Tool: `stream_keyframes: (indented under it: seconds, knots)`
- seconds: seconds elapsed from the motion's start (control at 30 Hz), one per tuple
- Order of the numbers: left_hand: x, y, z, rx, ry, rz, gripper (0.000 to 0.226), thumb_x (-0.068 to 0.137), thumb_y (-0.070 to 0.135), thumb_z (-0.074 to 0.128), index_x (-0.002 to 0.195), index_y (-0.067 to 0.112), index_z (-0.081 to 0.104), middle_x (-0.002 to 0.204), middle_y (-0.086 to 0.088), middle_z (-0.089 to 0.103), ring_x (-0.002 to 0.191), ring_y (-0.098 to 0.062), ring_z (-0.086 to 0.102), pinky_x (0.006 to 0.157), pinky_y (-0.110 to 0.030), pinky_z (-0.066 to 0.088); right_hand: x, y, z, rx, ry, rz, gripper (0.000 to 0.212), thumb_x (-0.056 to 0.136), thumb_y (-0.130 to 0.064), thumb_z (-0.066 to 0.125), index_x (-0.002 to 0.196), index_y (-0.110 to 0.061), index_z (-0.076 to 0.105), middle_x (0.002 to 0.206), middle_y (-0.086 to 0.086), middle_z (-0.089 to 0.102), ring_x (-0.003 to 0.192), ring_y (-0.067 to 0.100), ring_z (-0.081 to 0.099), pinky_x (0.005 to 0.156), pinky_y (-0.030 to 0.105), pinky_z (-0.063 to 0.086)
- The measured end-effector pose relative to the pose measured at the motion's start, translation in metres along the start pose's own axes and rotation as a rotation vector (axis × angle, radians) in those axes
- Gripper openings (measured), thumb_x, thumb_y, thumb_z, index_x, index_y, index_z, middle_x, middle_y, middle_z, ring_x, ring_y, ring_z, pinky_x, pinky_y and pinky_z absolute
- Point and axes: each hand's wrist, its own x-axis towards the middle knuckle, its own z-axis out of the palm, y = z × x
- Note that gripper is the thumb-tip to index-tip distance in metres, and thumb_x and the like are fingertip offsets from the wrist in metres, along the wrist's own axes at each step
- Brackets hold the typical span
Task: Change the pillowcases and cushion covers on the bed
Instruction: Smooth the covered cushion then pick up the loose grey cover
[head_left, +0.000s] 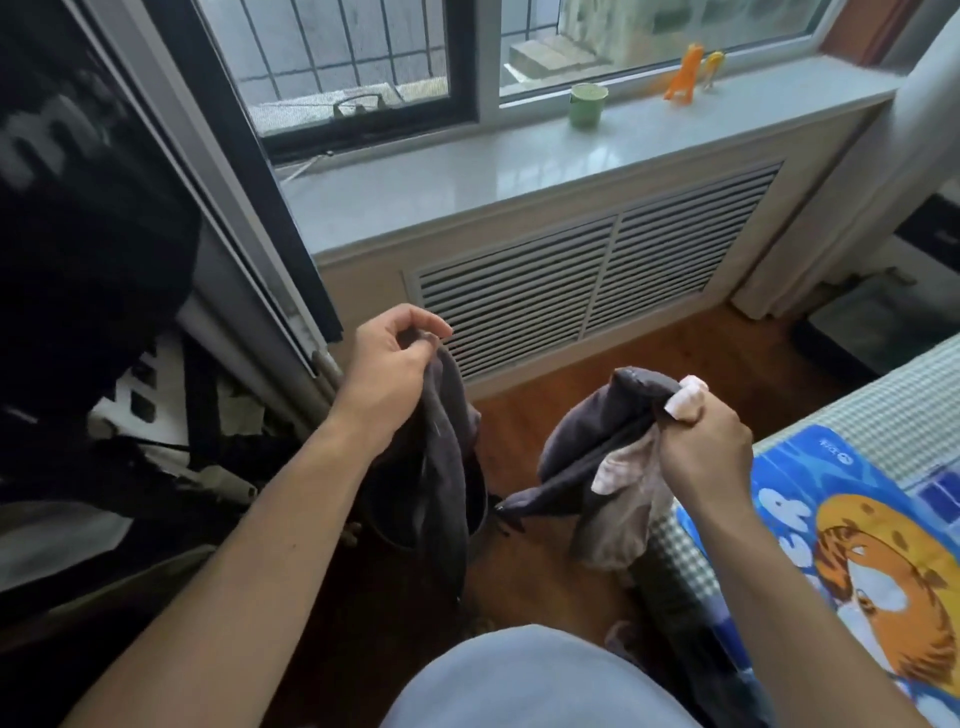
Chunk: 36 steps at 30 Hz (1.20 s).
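A dark grey fabric cover (587, 436) hangs between my two hands above the wooden floor. My left hand (387, 364) pinches one upper corner of it, and the cloth droops down from there. My right hand (701, 436) grips the other corner in a fist, together with a pale pink piece of fabric (623, 499) that hangs below it. At the right lies the bed (893, 410) with a green checked sheet, and on it a blue cushion (852, 540) printed with a cartoon tiger.
A white radiator grille (597, 270) sits under the windowsill straight ahead. On the sill stand a green cup (587, 106) and orange clips (685, 78). Dark clothing and clutter (93, 260) fill the left side. A white curtain (852, 197) hangs at the right.
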Motion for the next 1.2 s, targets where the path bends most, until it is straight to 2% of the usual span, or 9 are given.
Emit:
stream_keyframes:
  seconds: [0.2, 0.37, 0.5, 0.63, 0.77, 0.9, 1.0, 1.1, 1.2]
  knots:
    - [0.018, 0.028, -0.019, 0.143, 0.12, 0.131, 0.024, 0.098, 0.011, 0.059, 0.087, 0.029, 0.071, 0.089, 0.008, 0.068, 0.088, -0.006, 0.065, 0.073, -0.017, 0.048, 0.007, -0.008, 0.0, 0.042, 0.018, 0.072, 0.018, 0.097, -0.017, 0.053, 0.079, -0.017, 0.055, 0.073, 0.0, 0.056, 0.072, 0.027, 0.047, 0.069, 0.034, 0.034]
    - [0.037, -0.012, -0.013, 0.584, 0.082, 0.033, 0.028, 0.095, 0.011, 0.053, 0.09, 0.035, 0.067, 0.106, 0.005, 0.067, 0.1, -0.018, 0.062, 0.081, -0.028, 0.046, 0.011, -0.017, 0.005, 0.066, 0.003, 0.085, 0.017, 0.098, -0.016, 0.053, 0.082, -0.016, 0.057, 0.071, -0.006, 0.051, 0.074, 0.026, 0.049, 0.069, 0.035, 0.036]
    - [0.024, -0.058, -0.01, 0.727, 0.17, -0.07, 0.027, 0.098, 0.012, 0.049, 0.103, 0.029, 0.07, 0.117, -0.001, 0.062, 0.109, -0.026, 0.06, 0.086, -0.034, 0.045, 0.016, -0.019, 0.013, 0.061, -0.011, 0.084, 0.017, 0.097, -0.016, 0.052, 0.08, -0.014, 0.057, 0.074, -0.001, 0.056, 0.073, 0.026, 0.053, 0.069, 0.036, 0.04]
    - [0.021, -0.116, -0.011, 0.579, 0.139, -0.2, 0.024, 0.097, 0.014, 0.054, 0.093, 0.028, 0.072, 0.107, 0.001, 0.064, 0.102, -0.025, 0.063, 0.089, -0.037, 0.055, 0.017, -0.019, 0.027, 0.052, -0.043, 0.097, 0.017, 0.095, -0.015, 0.05, 0.08, -0.016, 0.058, 0.078, 0.003, 0.061, 0.075, 0.025, 0.057, 0.067, 0.038, 0.043]
    - [0.029, -0.162, -0.007, 0.219, 0.136, -0.419, 0.03, 0.098, 0.01, 0.053, 0.081, 0.028, 0.07, 0.104, -0.008, 0.068, 0.093, -0.026, 0.07, 0.067, -0.046, 0.064, 0.018, -0.019, 0.041, 0.03, -0.085, 0.111, 0.018, 0.094, -0.014, 0.05, 0.079, -0.02, 0.057, 0.079, 0.002, 0.061, 0.078, 0.028, 0.058, 0.068, 0.037, 0.042]
    - [0.04, -0.184, 0.001, 0.226, 0.112, -0.374, 0.023, 0.093, 0.018, 0.056, 0.085, 0.031, 0.073, 0.1, 0.001, 0.071, 0.096, -0.019, 0.069, 0.088, -0.042, 0.059, 0.015, -0.02, 0.047, 0.028, -0.133, 0.083, 0.019, 0.093, -0.014, 0.05, 0.078, -0.024, 0.057, 0.08, 0.001, 0.063, 0.079, 0.028, 0.06, 0.069, 0.036, 0.045]
    - [0.049, -0.174, 0.005, 0.234, 0.141, -0.275, 0.021, 0.098, 0.012, 0.055, 0.106, 0.021, 0.072, 0.113, -0.002, 0.068, 0.107, -0.017, 0.063, 0.101, -0.033, 0.049, 0.014, -0.021, 0.046, 0.033, -0.139, 0.058, 0.02, 0.094, -0.013, 0.051, 0.08, -0.026, 0.058, 0.079, -0.003, 0.062, 0.08, 0.027, 0.06, 0.071, 0.036, 0.045]
    - [0.049, -0.191, 0.008, 0.367, -0.086, -0.424, 0.028, 0.094, 0.021, 0.056, 0.119, 0.017, 0.068, 0.122, -0.006, 0.068, 0.116, -0.023, 0.061, 0.105, -0.033, 0.045, 0.013, -0.021, 0.045, 0.049, -0.169, 0.046, 0.016, 0.097, -0.018, 0.052, 0.087, -0.026, 0.062, 0.082, -0.003, 0.064, 0.083, 0.024, 0.063, 0.07, 0.035, 0.047]
    - [0.03, -0.188, 0.023, 0.519, -0.419, -0.458, 0.062, 0.076, 0.046, 0.067, 0.134, 0.025, 0.06, 0.133, -0.007, 0.063, 0.12, -0.024, 0.06, 0.106, -0.04, 0.048, 0.01, -0.022, 0.045, 0.09, -0.249, 0.035, 0.015, 0.098, -0.023, 0.055, 0.087, -0.03, 0.063, 0.082, -0.009, 0.066, 0.085, 0.019, 0.065, 0.068, 0.031, 0.046]
